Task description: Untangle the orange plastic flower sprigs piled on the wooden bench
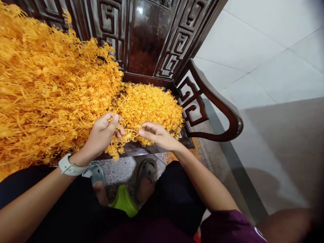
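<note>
Between my hands is a small yellow plastic flower sprig (130,135) with thin stems and frilly heads. My right hand (160,135) pinches it between thumb and fingertips. My left hand (105,128), with a pale watch band at the wrist, has its fingers curled around the sprig's other end; its exact grip is partly hidden. Just beyond my hands lies a smaller heap of yellow sprigs (152,104) on the dark wooden bench. A much larger pile of yellow sprigs (50,91) fills the left side, right beside my left hand.
The bench's carved backrest (146,37) rises behind the heaps. Its curved armrest (220,108) stands to the right. Below the seat edge are my feet in sandals (148,170) and a bright green object (125,200). Yellow bits lie on the floor by the bench's right end.
</note>
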The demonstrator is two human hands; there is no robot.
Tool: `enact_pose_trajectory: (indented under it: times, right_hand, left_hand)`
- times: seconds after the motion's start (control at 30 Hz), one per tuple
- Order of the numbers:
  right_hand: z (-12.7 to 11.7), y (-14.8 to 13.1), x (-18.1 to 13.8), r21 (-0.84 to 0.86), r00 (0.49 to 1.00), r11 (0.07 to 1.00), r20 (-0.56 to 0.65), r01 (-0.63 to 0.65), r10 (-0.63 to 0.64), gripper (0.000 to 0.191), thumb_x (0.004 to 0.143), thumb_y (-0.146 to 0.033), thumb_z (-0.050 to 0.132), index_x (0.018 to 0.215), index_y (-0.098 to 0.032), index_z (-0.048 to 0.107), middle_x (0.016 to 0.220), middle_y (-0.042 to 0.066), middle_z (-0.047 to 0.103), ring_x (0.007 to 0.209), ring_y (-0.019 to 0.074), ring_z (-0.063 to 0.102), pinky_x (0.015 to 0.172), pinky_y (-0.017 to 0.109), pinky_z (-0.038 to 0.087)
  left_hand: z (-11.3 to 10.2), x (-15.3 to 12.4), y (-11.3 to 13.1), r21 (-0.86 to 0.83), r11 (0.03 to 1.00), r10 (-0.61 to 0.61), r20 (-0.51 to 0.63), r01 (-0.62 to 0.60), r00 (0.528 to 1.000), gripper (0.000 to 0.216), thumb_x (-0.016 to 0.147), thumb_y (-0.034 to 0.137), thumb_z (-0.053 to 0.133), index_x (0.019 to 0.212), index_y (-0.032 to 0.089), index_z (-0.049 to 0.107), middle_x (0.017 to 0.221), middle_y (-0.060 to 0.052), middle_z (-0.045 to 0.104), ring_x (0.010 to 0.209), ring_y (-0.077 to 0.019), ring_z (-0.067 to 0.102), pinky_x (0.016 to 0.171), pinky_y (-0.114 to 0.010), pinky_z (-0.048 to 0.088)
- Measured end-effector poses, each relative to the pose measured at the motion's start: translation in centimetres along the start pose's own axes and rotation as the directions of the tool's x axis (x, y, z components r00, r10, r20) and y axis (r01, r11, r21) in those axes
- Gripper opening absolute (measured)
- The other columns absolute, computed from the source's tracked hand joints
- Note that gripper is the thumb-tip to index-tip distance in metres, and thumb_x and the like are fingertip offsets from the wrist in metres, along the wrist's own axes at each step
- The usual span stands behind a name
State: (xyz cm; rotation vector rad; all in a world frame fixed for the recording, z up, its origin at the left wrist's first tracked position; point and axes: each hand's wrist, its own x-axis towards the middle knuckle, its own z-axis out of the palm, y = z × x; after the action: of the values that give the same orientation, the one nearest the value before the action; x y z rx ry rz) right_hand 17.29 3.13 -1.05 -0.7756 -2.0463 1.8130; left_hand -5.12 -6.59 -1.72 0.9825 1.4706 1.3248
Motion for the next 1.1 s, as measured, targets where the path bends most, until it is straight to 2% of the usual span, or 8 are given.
enact_pose_trajectory:
  times: [0.47, 0.6, 0.73, 0.8, 0.87, 1.0, 1.03, 1.1]
  right_hand:
    - [-0.8, 0.1, 0.5, -0.338, 0.862, 0.938, -0.449, 0.08, -0.235, 0.016, 0.09, -0.027, 0.06, 0.074, -0.023, 0.057, 0.074, 0.002, 0.06, 0.072, 0.0172, 0.052, 0.074, 0.036, 0.041]
    - [-5.1, 0.9, 1.1, -0.68, 0.755, 0.731, -0.449, 0.057, -0.477, 0.018, 0.082, -0.019, 0.064, 0.069, -0.023, 0.053, 0.077, 0.003, 0.058, 0.079, 0.0186, 0.051, 0.083, 0.039, 0.041]
    - [-11.5, 2.0, 0.1, -0.579, 0.6, 0.801, -0.698, -0.152, -0.391, 0.018, 0.086, -0.021, 0.06, 0.067, -0.021, 0.058, 0.067, 0.001, 0.056, 0.066, 0.0141, 0.047, 0.071, 0.034, 0.04]
    - [-12.6, 1.7, -1.1, -0.469, 0.84, 0.873, -0.522, -0.135, -0.15, 0.019, 0.088, -0.025, 0.061, 0.073, -0.018, 0.069, 0.072, 0.002, 0.066, 0.068, 0.0139, 0.056, 0.07, 0.032, 0.045]
    - [-11.4, 0.6, -2.0, -0.369, 0.996, 0.927, 0.027, -0.068, 0.084, 0.019, 0.091, -0.031, 0.067, 0.085, -0.018, 0.079, 0.085, 0.006, 0.077, 0.078, 0.0156, 0.067, 0.075, 0.031, 0.053]
    - [-6.6, -2.2, -2.8, -0.081, 0.549, 0.997, 0.833, -0.01, 0.074, 0.018, 0.087, -0.04, 0.082, 0.092, -0.023, 0.085, 0.088, 0.008, 0.08, 0.082, 0.0172, 0.076, 0.077, 0.029, 0.059]
    - [-5.9, -2.5, -2.7, 0.006, 0.541, 0.999, 0.841, -0.037, 0.015, 0.023, 0.079, -0.045, 0.089, 0.086, -0.024, 0.084, 0.08, 0.008, 0.078, 0.076, 0.0173, 0.075, 0.072, 0.028, 0.058]
    - [-5.5, -2.4, -2.0, 0.198, 0.782, 0.976, 0.62, -0.086, -0.057, 0.043, 0.065, -0.062, 0.094, 0.081, -0.024, 0.079, 0.062, 0.003, 0.068, 0.059, 0.0149, 0.065, 0.057, 0.026, 0.052]
  left_hand:
    - [0.1, -0.8, 0.1, 0.083, 0.994, 0.047, 0.213, -0.066, 0.976, 0.027, 0.101, 0.047, 0.067, 0.101, 0.02, 0.062, 0.056, 0.002, 0.06, 0.048, -0.012, 0.051, 0.049, -0.023, 0.037]
    - [0.5, -2.0, 1.0, 0.127, 0.988, 0.057, 0.243, -0.09, 0.968, 0.021, 0.1, 0.042, 0.067, 0.101, 0.02, 0.066, 0.05, 0.006, 0.05, 0.042, -0.0102, 0.044, 0.043, -0.021, 0.032]
    - [-0.3, -2.3, 1.4, 0.159, 0.984, 0.055, 0.15, -0.079, 0.987, 0.02, 0.097, 0.038, 0.072, 0.103, 0.019, 0.068, 0.05, 0.006, 0.049, 0.04, -0.0094, 0.045, 0.039, -0.02, 0.03]
    - [-1.0, -1.6, 1.2, 0.185, 0.981, 0.046, 0.068, -0.058, 0.997, 0.019, 0.098, 0.036, 0.072, 0.103, 0.018, 0.068, 0.051, 0.006, 0.051, 0.041, -0.0087, 0.047, 0.039, -0.02, 0.031]
    - [-1.6, -0.7, 1.0, 0.202, 0.979, 0.035, 0.003, -0.035, 0.999, 0.016, 0.1, 0.032, 0.07, 0.103, 0.017, 0.067, 0.05, 0.006, 0.051, 0.042, -0.0076, 0.046, 0.041, -0.019, 0.031]
    - [-2.0, 0.1, 1.0, 0.192, 0.981, 0.019, -0.023, -0.014, 1.0, 0.012, 0.102, 0.028, 0.068, 0.104, 0.017, 0.065, 0.052, 0.007, 0.051, 0.044, -0.0071, 0.048, 0.044, -0.018, 0.033]
    - [-1.9, 0.1, 1.1, 0.188, 0.982, 0.019, -0.005, -0.018, 1.0, 0.013, 0.102, 0.029, 0.068, 0.105, 0.017, 0.065, 0.052, 0.007, 0.051, 0.045, -0.0071, 0.049, 0.044, -0.018, 0.034]
    - [-1.7, -0.1, 1.2, 0.192, 0.981, 0.029, 0.031, -0.035, 0.999, 0.015, 0.102, 0.032, 0.068, 0.105, 0.018, 0.066, 0.052, 0.007, 0.051, 0.044, -0.0066, 0.048, 0.043, -0.017, 0.033]
